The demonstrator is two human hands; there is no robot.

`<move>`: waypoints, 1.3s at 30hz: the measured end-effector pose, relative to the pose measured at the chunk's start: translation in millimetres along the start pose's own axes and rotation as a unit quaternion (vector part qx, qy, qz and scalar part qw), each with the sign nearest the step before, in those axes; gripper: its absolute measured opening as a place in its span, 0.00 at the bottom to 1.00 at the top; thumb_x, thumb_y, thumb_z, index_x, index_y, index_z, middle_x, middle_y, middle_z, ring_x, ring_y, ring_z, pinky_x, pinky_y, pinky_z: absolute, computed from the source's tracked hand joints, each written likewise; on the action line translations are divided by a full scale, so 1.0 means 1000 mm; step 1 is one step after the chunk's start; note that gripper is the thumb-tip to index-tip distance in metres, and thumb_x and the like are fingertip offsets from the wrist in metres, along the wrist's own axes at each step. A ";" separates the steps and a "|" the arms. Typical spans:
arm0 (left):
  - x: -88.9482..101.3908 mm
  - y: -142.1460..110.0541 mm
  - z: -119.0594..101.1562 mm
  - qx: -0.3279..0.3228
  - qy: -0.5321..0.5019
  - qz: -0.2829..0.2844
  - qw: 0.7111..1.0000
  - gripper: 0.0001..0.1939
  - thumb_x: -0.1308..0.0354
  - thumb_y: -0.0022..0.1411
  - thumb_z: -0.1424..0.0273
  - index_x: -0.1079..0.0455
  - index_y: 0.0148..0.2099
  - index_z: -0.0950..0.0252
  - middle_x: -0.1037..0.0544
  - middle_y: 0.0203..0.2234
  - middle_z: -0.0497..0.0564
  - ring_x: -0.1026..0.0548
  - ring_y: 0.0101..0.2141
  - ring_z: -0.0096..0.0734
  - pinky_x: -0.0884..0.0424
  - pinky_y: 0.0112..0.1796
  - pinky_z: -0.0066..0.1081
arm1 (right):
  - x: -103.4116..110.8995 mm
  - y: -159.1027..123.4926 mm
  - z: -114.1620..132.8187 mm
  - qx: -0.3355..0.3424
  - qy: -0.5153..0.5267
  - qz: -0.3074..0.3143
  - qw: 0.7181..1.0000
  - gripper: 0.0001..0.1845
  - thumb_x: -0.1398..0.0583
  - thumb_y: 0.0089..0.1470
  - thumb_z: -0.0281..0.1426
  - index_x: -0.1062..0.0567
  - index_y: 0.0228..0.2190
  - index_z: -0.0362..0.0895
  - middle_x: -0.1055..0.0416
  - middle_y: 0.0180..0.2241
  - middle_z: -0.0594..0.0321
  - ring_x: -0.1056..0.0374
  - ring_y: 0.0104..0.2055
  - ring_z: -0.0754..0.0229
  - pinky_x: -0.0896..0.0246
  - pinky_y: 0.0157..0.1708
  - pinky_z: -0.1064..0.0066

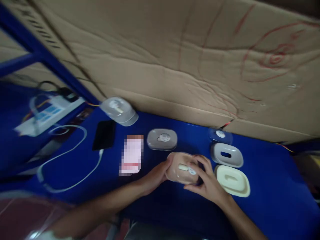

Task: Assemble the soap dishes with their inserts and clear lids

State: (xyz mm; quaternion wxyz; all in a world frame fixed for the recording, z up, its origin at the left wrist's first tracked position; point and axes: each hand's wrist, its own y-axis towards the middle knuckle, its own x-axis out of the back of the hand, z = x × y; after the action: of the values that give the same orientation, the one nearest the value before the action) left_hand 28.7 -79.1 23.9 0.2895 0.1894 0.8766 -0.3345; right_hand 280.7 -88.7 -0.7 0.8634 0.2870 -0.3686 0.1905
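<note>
Between my two hands is a pinkish-beige rounded plastic box (175, 168) with a pale oblong tab and a small sticker on its top. My left hand (157, 176) grips its left end, thumb along the edge. At the right end, the fingers and thumb of my right hand (208, 181) curve around the box, near the sticker. Just behind it lies a grey rounded box (153, 140) with a sticker. On the right are a cream rounded piece (241, 184) with a recessed middle, a light grey piece (236, 159) with a dark oblong slot, and a dark blue one (213, 135) with a sticker.
A clear-topped grey box or stack (126, 117) stands at the back left. Nearby lie a black phone (104, 134) on a white cable (86, 177) and a blurred-out pink-and-white item (132, 151). A power strip (53, 111) sits far left. Cardboard (155, 80) walls the back of the blue table (275, 196).
</note>
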 end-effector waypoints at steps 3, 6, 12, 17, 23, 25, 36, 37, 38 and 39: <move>0.001 0.000 0.002 -0.002 -0.002 0.013 1.000 0.38 0.43 0.66 0.41 0.25 0.64 0.65 0.22 0.60 0.62 0.29 0.64 0.59 0.36 0.63 0.52 | -0.002 -0.004 -0.005 -0.027 -0.010 0.016 0.999 0.43 0.31 0.58 0.46 0.39 0.69 0.58 0.44 0.66 0.49 0.41 0.67 0.37 0.33 0.61 0.44; 0.007 0.001 0.001 -0.002 -0.020 0.032 0.999 0.39 0.44 0.66 0.41 0.28 0.66 0.64 0.24 0.62 0.63 0.32 0.66 0.61 0.37 0.63 0.53 | -0.006 -0.005 -0.008 -0.035 -0.001 0.034 0.999 0.42 0.34 0.63 0.44 0.44 0.71 0.57 0.50 0.71 0.50 0.45 0.71 0.36 0.34 0.62 0.45; 0.013 0.003 0.000 0.014 -0.087 0.087 0.992 0.33 0.44 0.71 0.48 0.31 0.68 0.64 0.28 0.66 0.61 0.33 0.67 0.54 0.39 0.66 0.50 | 0.001 0.006 -0.010 -0.049 0.002 0.043 0.998 0.40 0.36 0.64 0.41 0.44 0.71 0.58 0.50 0.73 0.53 0.46 0.73 0.42 0.37 0.66 0.50; 0.013 0.000 -0.006 -0.030 -0.041 0.045 0.998 0.37 0.36 0.68 0.56 0.40 0.73 0.61 0.30 0.66 0.64 0.28 0.63 0.53 0.38 0.65 0.51 | 0.023 0.034 -0.031 -0.097 -0.080 -0.027 0.992 0.39 0.35 0.63 0.45 0.42 0.69 0.55 0.45 0.70 0.49 0.47 0.73 0.40 0.44 0.69 0.43; 0.011 -0.004 -0.016 -0.040 0.154 0.053 0.986 0.29 0.35 0.67 0.58 0.30 0.66 0.63 0.23 0.58 0.64 0.21 0.53 0.50 0.31 0.58 0.50 | 0.040 0.082 -0.054 -0.107 -0.167 0.080 0.977 0.45 0.31 0.59 0.44 0.42 0.70 0.49 0.52 0.74 0.44 0.59 0.77 0.36 0.60 0.71 0.35; 0.011 -0.003 -0.018 -0.047 0.185 0.064 0.980 0.27 0.36 0.67 0.57 0.27 0.64 0.63 0.21 0.55 0.62 0.21 0.51 0.48 0.29 0.56 0.48 | 0.050 0.083 -0.051 -0.128 -0.194 0.072 0.970 0.49 0.32 0.59 0.46 0.47 0.72 0.49 0.58 0.76 0.44 0.62 0.78 0.36 0.66 0.71 0.32; -0.002 -0.012 -0.017 -0.061 0.176 0.072 0.980 0.19 0.38 0.69 0.63 0.23 0.58 0.67 0.18 0.52 0.63 0.20 0.52 0.49 0.28 0.55 0.44 | 0.060 -0.126 0.020 -0.165 -0.197 -0.045 0.965 0.21 0.41 0.70 0.39 0.28 0.61 0.52 0.24 0.58 0.52 0.28 0.59 0.46 0.33 0.57 0.48; -0.007 -0.013 -0.012 -0.051 0.173 0.072 0.981 0.19 0.37 0.69 0.63 0.23 0.58 0.66 0.18 0.53 0.63 0.21 0.54 0.49 0.29 0.56 0.44 | 0.049 -0.135 0.028 -0.163 -0.186 -0.062 0.967 0.18 0.43 0.71 0.35 0.26 0.59 0.52 0.22 0.55 0.54 0.26 0.58 0.47 0.32 0.57 0.49; -0.012 -0.012 -0.005 -0.037 0.169 0.068 0.983 0.19 0.37 0.69 0.63 0.23 0.58 0.66 0.18 0.54 0.64 0.21 0.54 0.49 0.29 0.57 0.44 | 0.038 -0.137 0.038 -0.155 -0.167 -0.080 0.970 0.16 0.44 0.71 0.31 0.24 0.56 0.51 0.21 0.53 0.55 0.26 0.57 0.48 0.31 0.56 0.50; -0.017 -0.011 0.003 -0.014 0.161 0.066 0.985 0.19 0.36 0.69 0.62 0.23 0.58 0.67 0.18 0.54 0.64 0.21 0.54 0.49 0.29 0.57 0.44 | 0.026 -0.135 0.048 -0.143 -0.144 -0.100 0.974 0.16 0.45 0.71 0.29 0.23 0.54 0.51 0.20 0.51 0.55 0.25 0.55 0.50 0.31 0.55 0.51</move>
State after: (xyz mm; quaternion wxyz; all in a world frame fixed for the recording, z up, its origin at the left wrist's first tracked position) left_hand 37.4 -91.4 38.3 0.1681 0.2938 0.9021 -0.2675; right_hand 345.4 -218.6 -2.4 0.8478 0.2199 -0.4825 0.0054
